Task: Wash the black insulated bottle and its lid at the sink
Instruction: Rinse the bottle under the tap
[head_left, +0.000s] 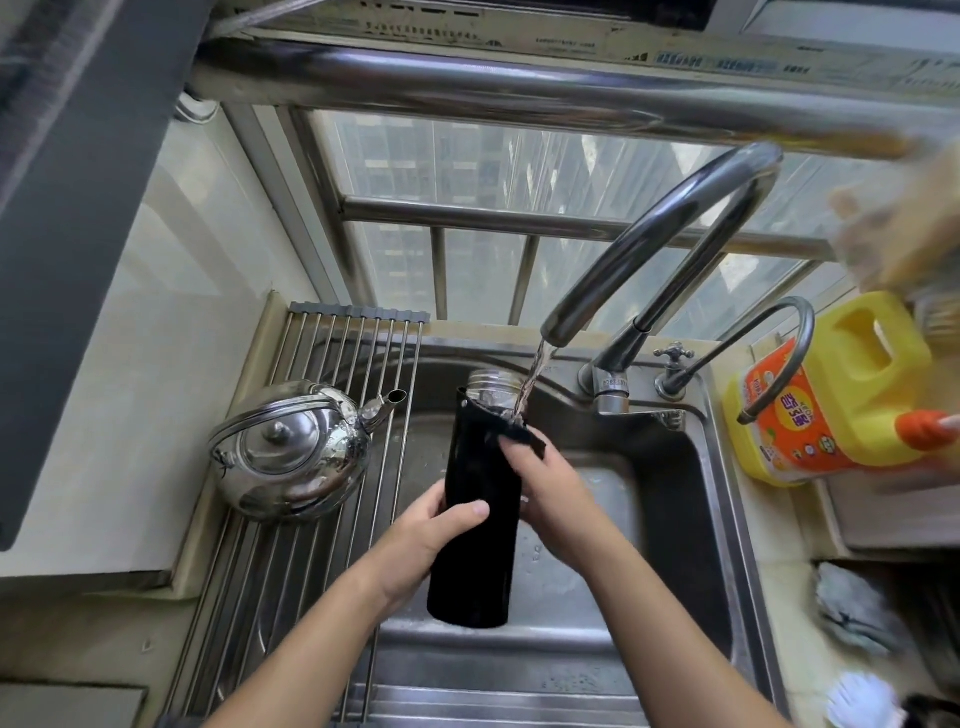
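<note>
Bottle (480, 499), black with a bare silver threaded neck, is held over the sink (670, 478). Its lower body is gripped by the left hand (421, 540), its upper side by the curled fingers of the right hand (550, 499). Water from the tap (660, 234) is run onto the neck. The orange label on the jug (852, 395) is too blurred to be read.

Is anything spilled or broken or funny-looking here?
Nothing is spilled or broken. The yellow jug beside the sink leans, its orange cap pointing sideways, though the wide lens may exaggerate that. Water from the faucet runs down at the black bottle's steel neck.
</note>
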